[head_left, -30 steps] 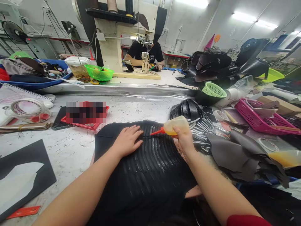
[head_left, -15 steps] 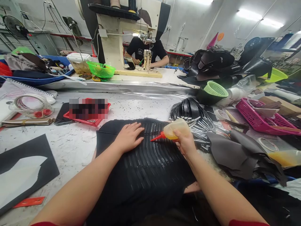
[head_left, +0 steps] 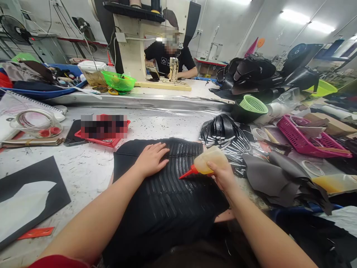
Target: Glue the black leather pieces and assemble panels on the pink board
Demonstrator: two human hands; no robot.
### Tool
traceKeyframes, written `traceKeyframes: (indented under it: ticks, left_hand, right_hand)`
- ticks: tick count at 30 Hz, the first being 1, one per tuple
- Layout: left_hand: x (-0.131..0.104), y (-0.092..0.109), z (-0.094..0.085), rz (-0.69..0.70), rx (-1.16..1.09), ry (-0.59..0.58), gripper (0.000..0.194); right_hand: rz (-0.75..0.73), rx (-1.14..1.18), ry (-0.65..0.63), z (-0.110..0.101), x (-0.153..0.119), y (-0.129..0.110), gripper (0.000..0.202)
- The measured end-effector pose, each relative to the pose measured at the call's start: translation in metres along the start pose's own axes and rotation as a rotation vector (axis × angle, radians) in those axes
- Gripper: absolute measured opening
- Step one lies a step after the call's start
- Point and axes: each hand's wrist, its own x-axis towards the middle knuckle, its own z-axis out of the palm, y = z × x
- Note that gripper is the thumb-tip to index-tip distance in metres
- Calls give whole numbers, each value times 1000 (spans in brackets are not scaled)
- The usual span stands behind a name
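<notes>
Black pieces (head_left: 164, 201) lie in an overlapping row at the table's front, with shiny wet-looking streaks along their edges. My left hand (head_left: 153, 159) rests flat on their upper left part, fingers stretched out. In my right hand (head_left: 223, 175) is a translucent squeeze bottle (head_left: 211, 160) of yellowish liquid, tilted so that its red nozzle (head_left: 186, 173) points down and left. The nozzle tip is at the streaked surface; whether it touches cannot be made out. Just beyond the bottle lies a fanned stack of shiny black pieces with pale edges (head_left: 220, 130).
A red tray (head_left: 111, 142) sits behind my left hand. Grey-brown sheets (head_left: 273, 182) and a magenta basket (head_left: 298, 139) are at the right. A white pattern on a black sheet (head_left: 25, 201) lies at the left. Across the table a person (head_left: 160, 56) sits behind a sewing machine (head_left: 129, 48).
My right hand has brought the bottle slightly toward me, its nozzle tip now lower along the streaks. My left hand stays flat on the black pieces.
</notes>
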Motion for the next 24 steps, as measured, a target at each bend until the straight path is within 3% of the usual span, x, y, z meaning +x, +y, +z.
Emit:
traceKeyframes:
  ticks: [17, 24]
  left_hand:
    - [2, 1, -1, -11, 25, -13, 42]
    - [3, 2, -2, -5, 35, -9, 42]
  right_hand:
    - [2, -13, -98, -22, -19, -12, 40]
    - [7, 5, -78, -29, -23, -13, 41]
